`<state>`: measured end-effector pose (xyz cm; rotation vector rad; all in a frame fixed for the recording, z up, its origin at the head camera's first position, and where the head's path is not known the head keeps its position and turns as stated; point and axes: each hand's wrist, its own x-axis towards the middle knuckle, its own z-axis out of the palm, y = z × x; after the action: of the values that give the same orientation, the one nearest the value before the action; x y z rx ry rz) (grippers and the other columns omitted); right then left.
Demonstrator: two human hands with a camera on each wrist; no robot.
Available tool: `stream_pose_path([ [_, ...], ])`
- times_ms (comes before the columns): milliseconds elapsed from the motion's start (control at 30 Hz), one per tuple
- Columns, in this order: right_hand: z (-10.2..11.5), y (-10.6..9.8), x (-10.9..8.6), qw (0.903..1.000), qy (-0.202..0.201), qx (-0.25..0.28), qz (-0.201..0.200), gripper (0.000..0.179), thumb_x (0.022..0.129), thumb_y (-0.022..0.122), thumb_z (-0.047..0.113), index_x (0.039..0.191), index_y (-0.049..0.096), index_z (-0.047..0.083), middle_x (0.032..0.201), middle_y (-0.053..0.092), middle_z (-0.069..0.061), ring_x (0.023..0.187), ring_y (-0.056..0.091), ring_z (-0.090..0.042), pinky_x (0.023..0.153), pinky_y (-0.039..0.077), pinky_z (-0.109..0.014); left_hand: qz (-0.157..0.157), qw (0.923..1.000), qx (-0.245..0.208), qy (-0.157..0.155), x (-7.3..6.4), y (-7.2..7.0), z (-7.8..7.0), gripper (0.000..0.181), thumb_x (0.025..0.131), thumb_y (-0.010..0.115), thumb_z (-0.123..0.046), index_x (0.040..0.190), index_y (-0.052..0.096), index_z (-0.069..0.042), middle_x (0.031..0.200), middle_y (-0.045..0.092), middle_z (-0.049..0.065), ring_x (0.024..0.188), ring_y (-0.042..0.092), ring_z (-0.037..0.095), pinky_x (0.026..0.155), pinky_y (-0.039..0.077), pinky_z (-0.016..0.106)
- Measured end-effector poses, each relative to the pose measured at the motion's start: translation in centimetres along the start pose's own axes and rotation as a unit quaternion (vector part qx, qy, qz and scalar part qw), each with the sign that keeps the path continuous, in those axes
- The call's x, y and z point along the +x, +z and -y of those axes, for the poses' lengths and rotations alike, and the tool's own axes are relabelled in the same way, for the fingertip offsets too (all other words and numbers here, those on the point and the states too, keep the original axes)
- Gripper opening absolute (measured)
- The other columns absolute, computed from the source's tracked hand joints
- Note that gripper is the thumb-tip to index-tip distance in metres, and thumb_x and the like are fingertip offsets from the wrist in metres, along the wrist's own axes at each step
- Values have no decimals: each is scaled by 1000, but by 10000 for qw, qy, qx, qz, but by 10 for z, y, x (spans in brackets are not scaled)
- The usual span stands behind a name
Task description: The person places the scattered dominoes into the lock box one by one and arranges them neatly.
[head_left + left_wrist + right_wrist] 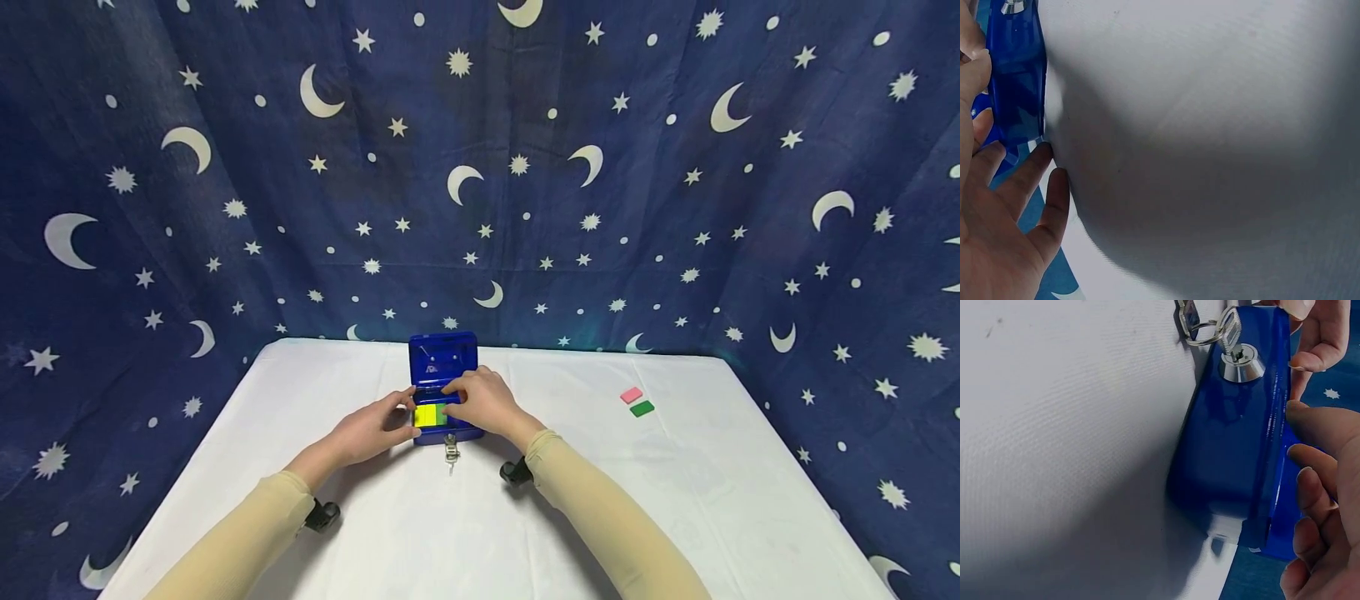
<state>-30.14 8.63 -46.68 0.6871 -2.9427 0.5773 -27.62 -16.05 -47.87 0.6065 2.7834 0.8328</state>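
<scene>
A small blue cash box [468, 435] stands with its lid raised. Inside it, a yellow block [424, 416] lies against a green block [442, 414]. My left hand [369, 431] is at the box's left end, thumb by the front corner and index finger farther back; in the left wrist view its other fingers are spread along the side. My right hand [486, 403] reaches over the right side, thumb by the green block and index finger behind it. The box wall hides the fingertips from the right wrist view. Keys [1230, 331] hang from the front lock [1241, 364].
To the right, a pink tile [632, 395] and a green tile [642, 408] lie on the white table cover [570, 517]. A dark blue curtain [525, 208] with moons and stars surrounds the table's back and sides.
</scene>
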Motion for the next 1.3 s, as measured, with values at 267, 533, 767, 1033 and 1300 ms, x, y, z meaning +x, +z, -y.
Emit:
stream_pose_path([
  [267,-1,-6,-6,9997,31,225,-39,36,88,79,43,119,76,24,73,53,8,80,44,-15,71,34,-33,23,10000,44,-56,-1,0,0,48,94,65,-57,129,56,-24,163,35,-3,141,46,30,107,38,61],
  [533,-1,-14,-10,9992,-175,306,-192,36,89,78,41,119,76,22,72,51,7,80,44,-16,70,33,-34,-74,10000,61,10,-1,-1,-2,59,95,65,-55,142,52,-22,157,44,-2,138,49,27,107,40,59],
  [767,-4,-23,-19,9986,-187,429,-231,37,89,78,41,120,76,21,73,51,8,82,44,-16,70,34,-33,-61,9999,77,-21,-1,1,-1,52,94,66,-57,132,56,-23,162,35,-5,139,48,26,108,40,56],
  [1033,-21,-38,-34,9969,-67,606,-498,38,86,80,38,119,76,19,76,55,8,84,43,-17,74,35,-36,-122,9997,205,15,1,3,0,54,93,66,-59,132,57,-23,162,37,-4,137,50,26,107,42,55],
  [1300,-44,-48,-49,9952,-98,531,-816,35,86,81,36,118,76,22,79,59,4,80,41,-15,72,35,-34,-165,9997,151,34,2,3,2,58,93,66,-57,138,55,-22,155,47,-2,138,49,26,107,41,56],
])
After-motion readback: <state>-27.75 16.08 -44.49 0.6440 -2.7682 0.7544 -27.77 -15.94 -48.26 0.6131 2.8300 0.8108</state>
